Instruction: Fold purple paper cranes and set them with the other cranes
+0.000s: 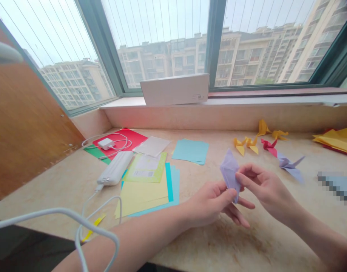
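Observation:
A folded piece of lavender origami paper point(229, 166), long and diamond-shaped, is held upright over the counter between both hands. My left hand point(215, 200) pinches its lower part between thumb and fingers, the other fingers stretching out beneath. On its right edge, the thumb and forefinger of my right hand point(259, 185) press the paper. Just beyond my right hand lies a finished lavender paper crane point(290, 167). Behind it are a red paper crane point(269, 147) and several yellow-orange paper cranes point(251, 144).
Light blue paper squares point(190, 151) and pale yellow sheets point(145, 194) lie left of my hands. A white power bank point(115, 168) with a cable point(57, 211) is farther left. Yellow paper point(336, 140) sits far right. A white box point(175, 90) stands on the windowsill.

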`<state>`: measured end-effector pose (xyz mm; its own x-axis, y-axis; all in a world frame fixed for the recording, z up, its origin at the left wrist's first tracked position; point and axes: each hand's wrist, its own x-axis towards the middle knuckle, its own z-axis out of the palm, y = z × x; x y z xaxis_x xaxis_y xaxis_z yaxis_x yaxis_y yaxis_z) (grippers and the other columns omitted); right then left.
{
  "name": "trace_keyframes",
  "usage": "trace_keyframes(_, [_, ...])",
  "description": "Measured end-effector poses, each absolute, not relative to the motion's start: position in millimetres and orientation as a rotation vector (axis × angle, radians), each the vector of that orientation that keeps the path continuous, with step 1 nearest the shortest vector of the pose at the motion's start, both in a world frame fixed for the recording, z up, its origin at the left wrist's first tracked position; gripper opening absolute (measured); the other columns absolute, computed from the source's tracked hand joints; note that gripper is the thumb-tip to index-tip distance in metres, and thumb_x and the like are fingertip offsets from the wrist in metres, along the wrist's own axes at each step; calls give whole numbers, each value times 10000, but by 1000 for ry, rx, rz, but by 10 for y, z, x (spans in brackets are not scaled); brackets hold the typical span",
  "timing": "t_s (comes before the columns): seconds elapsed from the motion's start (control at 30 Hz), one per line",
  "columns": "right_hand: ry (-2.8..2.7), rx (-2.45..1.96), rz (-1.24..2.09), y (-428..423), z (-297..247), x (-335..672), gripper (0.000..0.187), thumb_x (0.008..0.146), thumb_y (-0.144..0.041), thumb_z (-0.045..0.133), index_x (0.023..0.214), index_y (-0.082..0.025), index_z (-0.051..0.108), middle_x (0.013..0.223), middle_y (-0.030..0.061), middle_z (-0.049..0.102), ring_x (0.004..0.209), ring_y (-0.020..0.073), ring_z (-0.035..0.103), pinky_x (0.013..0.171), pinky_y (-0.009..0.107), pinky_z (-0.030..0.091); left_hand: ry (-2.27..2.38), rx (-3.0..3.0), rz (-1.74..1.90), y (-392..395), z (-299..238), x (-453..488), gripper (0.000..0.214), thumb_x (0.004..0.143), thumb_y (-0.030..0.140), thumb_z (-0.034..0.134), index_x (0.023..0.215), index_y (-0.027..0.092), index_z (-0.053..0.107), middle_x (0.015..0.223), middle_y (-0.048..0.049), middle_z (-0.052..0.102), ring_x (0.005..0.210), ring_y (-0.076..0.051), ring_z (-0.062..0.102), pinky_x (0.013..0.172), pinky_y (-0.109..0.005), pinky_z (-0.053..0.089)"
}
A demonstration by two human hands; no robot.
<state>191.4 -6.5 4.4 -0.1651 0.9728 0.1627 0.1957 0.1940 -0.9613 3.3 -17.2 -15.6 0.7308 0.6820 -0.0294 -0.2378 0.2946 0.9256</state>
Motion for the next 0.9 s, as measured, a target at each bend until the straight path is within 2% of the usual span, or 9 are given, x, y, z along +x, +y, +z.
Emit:
trace_keyframes(0.13, [-1521,-1185,962,-108,25,1867,302,847,-508,694,831,-212,638,679,15,653,606,171,635,582,280,561,436,1094,646,-173,-176,51,429,925,528,582,1128,150,562,983,-108,717,624,-115,689,659,-247,512])
trace_keyframes(0.33, [-1434,-1154,851,-134,-49,1822,277,807,-509,730,834,-251,632,681,14,651,563,187,624,520,307,567,428,1079,682,-142,-233,92,328,977,445,527,1073,135,573,766,-30,653,563,-101,648,606,-224,491])
trace_keyframes(0.57, [-1382,-1122,778,-162,-84,1767,257,801,-493,740,870,-278,618,693,3,651,545,184,615,500,316,553,457,1065,683,-131,-226,89,292,980,396,536,1056,123,607,758,-31,661,566,-95,632,620,-230,480])
trace_keyframes(0.73, [-1402,-1135,718,-166,-80,1781,264,797,-490,742,885,-285,602,700,6,652,554,186,611,459,300,532,385,1002,670,-142,-197,56,345,893,430,663,1060,130,623,835,-61,699,606,-114,660,643,-247,479])
trace_keyframes(0.9, [-1423,-1105,753,-171,-126,1796,297,810,-454,745,1007,-313,573,795,15,690,643,201,653,519,296,538,404,1008,634,-147,-162,43,287,870,363,699,1019,127,632,842,-61,706,607,-117,657,659,-267,485])
